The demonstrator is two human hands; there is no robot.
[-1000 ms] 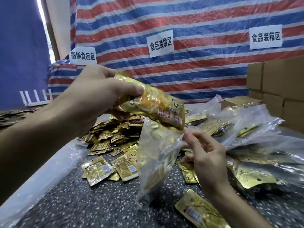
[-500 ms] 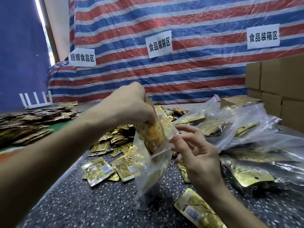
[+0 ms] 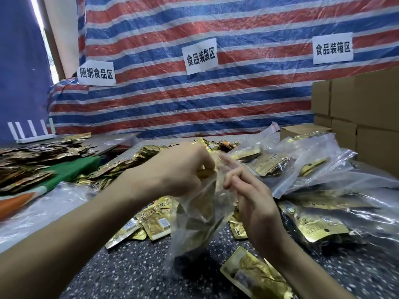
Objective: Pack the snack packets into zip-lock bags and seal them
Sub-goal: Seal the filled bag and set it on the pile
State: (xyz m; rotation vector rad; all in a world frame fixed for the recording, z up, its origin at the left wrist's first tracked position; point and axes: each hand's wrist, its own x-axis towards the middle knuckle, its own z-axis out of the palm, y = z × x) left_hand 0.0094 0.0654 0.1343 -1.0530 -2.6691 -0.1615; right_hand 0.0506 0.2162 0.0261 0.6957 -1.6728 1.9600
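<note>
— What is the left grip (image 3: 183, 169) doing?

— It is curling its fingers round a gold snack packet (image 3: 203, 173) right at the mouth of the zip-lock bag (image 3: 194, 231). Only a sliver of the packet is showing under the knuckles.

— And the right grip (image 3: 250, 190)?

— It is pinching the opposite rim of the same bag, with clear film lying over its raised fingertips. The two are almost touching across the opening.

— Where is the bag sitting?

— It is hanging between them, its bottom reaching down to the speckled tabletop (image 3: 129, 277). Something gold is glinting through its wall, but I cannot tell how many packets are inside.

— What is lying around it?

— Loose packets (image 3: 155, 223) are spreading over the tabletop behind the left wrist, and one more (image 3: 252, 277) is lying near the right forearm. Filled bags (image 3: 302, 169) are piling up to the right.

— Farther out?

— Cardboard boxes (image 3: 367, 117) are standing stacked at the right edge. A heap of darker packets (image 3: 32, 156) is resting at the left beside a green cloth (image 3: 73, 169), with a white router (image 3: 32, 134) behind. A striped tarp (image 3: 194, 104) carrying three paper signs (image 3: 200, 56) is hanging across the back.
</note>
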